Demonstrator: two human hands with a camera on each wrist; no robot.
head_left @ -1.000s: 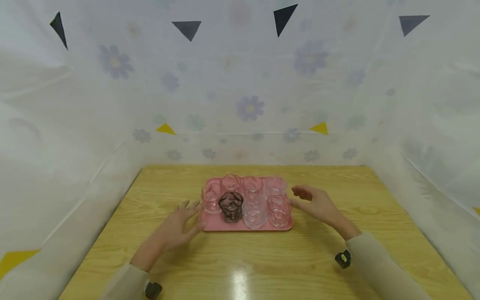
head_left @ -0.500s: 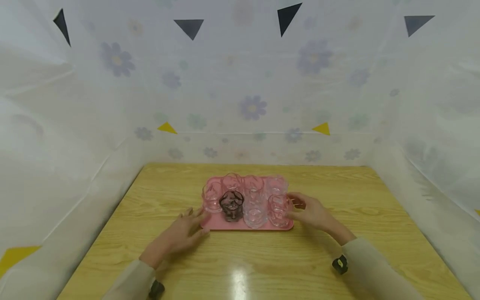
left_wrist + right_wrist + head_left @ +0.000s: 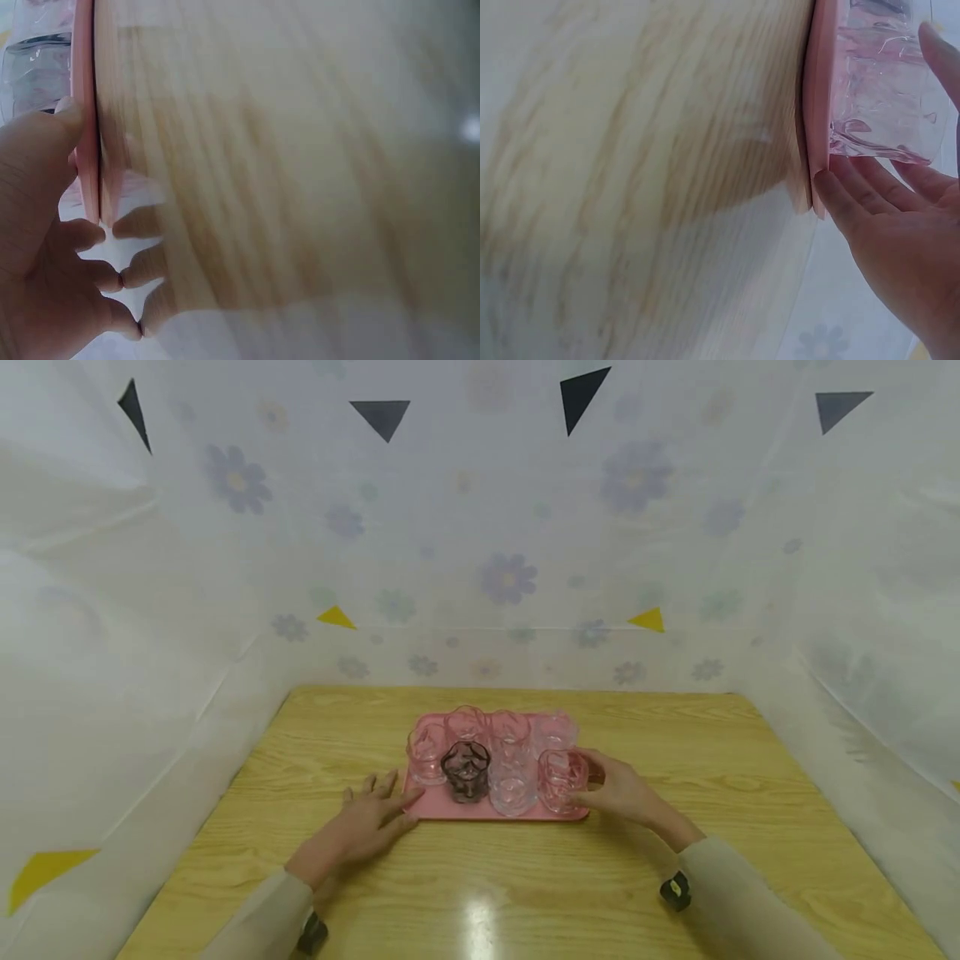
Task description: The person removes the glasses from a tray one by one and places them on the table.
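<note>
A pink tray (image 3: 442, 812) on the wooden table carries several cups. My right hand (image 3: 618, 789) is at the front right cup, a clear pink-tinted one (image 3: 558, 781), fingers round its far side and thumb toward the near side. The right wrist view shows this cup (image 3: 889, 90) standing against the tray, fingertips at its side. My left hand (image 3: 363, 822) is at the tray's left front corner, fingers spread. Its thumb (image 3: 69, 116) lies at the tray rim, and the other fingertips come down on the table beside it. A dark smoky cup (image 3: 467, 772) stands nearest that hand.
Other clear and pinkish cups stand close together, including a pink one (image 3: 429, 747) at the left and a clear one (image 3: 557, 727) at the back right. A white flowered sheet (image 3: 480, 527) encloses the wooden table (image 3: 480, 877) on the back and sides.
My right hand has moved left from beside the tray and closed in round the pink cup. My left hand's fingers have lowered at the tray's left corner.
</note>
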